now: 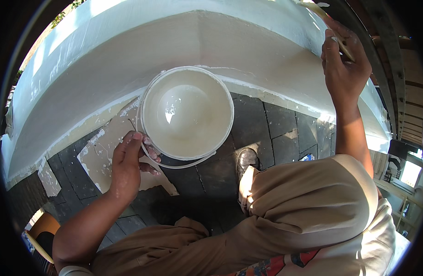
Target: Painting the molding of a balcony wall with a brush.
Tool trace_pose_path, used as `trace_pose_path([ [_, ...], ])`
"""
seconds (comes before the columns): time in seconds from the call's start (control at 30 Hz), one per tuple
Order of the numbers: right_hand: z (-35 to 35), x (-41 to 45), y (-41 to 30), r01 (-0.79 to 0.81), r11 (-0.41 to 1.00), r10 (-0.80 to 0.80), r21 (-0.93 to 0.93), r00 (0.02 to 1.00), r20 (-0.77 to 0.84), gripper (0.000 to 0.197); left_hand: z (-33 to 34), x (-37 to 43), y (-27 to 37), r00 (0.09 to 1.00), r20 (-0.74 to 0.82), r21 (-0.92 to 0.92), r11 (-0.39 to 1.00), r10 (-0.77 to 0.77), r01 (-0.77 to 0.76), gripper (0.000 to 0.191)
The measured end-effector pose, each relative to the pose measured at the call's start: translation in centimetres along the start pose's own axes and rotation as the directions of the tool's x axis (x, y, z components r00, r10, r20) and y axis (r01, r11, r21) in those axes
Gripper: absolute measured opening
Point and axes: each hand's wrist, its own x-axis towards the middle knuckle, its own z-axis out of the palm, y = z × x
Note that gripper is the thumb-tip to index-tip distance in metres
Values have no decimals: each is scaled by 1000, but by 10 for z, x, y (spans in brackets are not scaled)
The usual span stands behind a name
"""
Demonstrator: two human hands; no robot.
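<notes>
A round white plastic bucket [231,114] with pale liquid paint [194,120] inside is held up in front of me. My left hand [130,158] grips its rim and handle at the lower left, with white smears on the fingers. At the upper right, my right hand [347,57] holds a paintbrush [316,11] by its handle, the brush end against or close to the top of a wall. That low curved wall [135,45] has a grey-beige face and a white upper band. The bristles are partly cut off by the picture's edge.
Dark paving slabs [249,114] lie below, with a paint-splashed cardboard-like sheet [104,148] by the wall's foot. My shoe [247,160] stands under the bucket's right side. A brown chair [46,227] is at the lower left, slatted wooden furniture [413,100] at the right.
</notes>
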Motion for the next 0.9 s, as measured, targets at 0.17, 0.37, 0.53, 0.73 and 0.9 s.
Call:
trace_pose_path([
  [0.17,2,2,-1,-40,996,43,83,998,-38,23,-1,2,-2,1000,11,2,1000,5,-5,32],
  [0.37,2,-1,4,39,999,-38,18,998,-54,22,-2,1,-2,1000,1,2,1000,-2,2,33],
  [0.53,-3,2,7,124,990,-127,-60,991,-35,21,0,1,0,1000,10,-2,1000,-6,6,33],
  [0.73,-5,0,9,113,992,-114,-51,993,-13,21,-2,2,-4,1000,10,-4,1000,3,-3,33],
  [0.9,-4,4,12,145,989,-146,-27,989,-7,20,-3,3,-4,1000,9,10,1000,12,-12,33],
])
